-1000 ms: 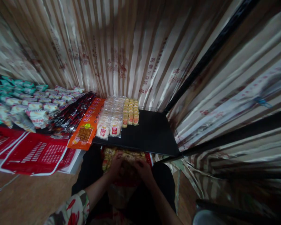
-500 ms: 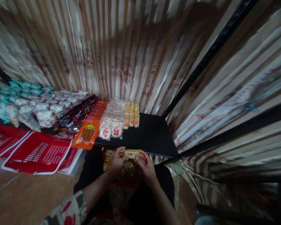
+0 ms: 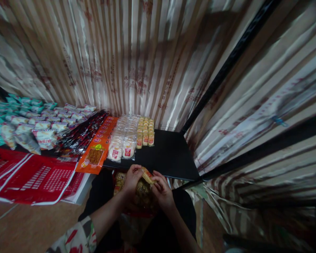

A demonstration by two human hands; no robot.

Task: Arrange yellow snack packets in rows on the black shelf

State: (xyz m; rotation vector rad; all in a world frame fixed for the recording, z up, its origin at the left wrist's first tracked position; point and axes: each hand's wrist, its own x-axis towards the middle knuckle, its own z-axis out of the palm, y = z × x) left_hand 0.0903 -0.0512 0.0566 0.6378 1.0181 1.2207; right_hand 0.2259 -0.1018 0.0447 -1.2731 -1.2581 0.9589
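Observation:
Between my two hands is a small yellow snack packet (image 3: 147,175) in clear wrap, tilted down to the right. My left hand (image 3: 132,179) is closed on its upper left end. The fingers of my right hand (image 3: 162,188) pinch its lower right end. Right below, on my lap, sits a container of similar yellow packets (image 3: 140,196), partly hidden by my hands and forearms. On the black shelf (image 3: 168,154) in front, short rows of matching yellow packets (image 3: 145,133) stand beside clear packs of round white crackers (image 3: 122,144).
Left of the crackers lie an orange snack bag (image 3: 94,154), dark red packets (image 3: 81,131), and white and teal packets (image 3: 42,123). Red bags (image 3: 39,179) with white trim hang below at left. A black post (image 3: 213,89) slants up at right before a striped curtain (image 3: 137,63).
The yellow packet has turned from level to tilted, its orange label side now showing. Both hands stay on it. The view has shifted slightly.

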